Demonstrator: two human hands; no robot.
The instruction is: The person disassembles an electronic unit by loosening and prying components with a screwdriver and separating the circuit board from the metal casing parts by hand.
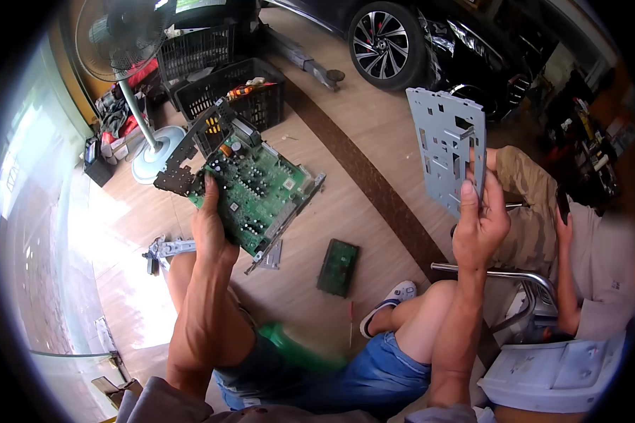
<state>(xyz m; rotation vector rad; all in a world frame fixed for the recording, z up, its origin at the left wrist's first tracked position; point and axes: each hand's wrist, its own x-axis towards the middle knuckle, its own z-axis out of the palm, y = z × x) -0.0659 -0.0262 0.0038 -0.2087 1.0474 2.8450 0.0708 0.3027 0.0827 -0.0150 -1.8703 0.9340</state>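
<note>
My left hand grips a green circuit board by its near left edge, thumb on top. Small components dot the board, and a dark perforated metal bracket juts from its left side. Raised on the right, my right hand is closed on the lower end of a grey metal plate with many cut-outs. The two parts are held well apart. On the floor between my legs lies a smaller dark green board, with a screwdriver near my shoe.
A fan and black plastic crates stand at the upper left. A car wheel is at the top. Another person sits close on my right, beside a metal chair frame and a white plastic stool.
</note>
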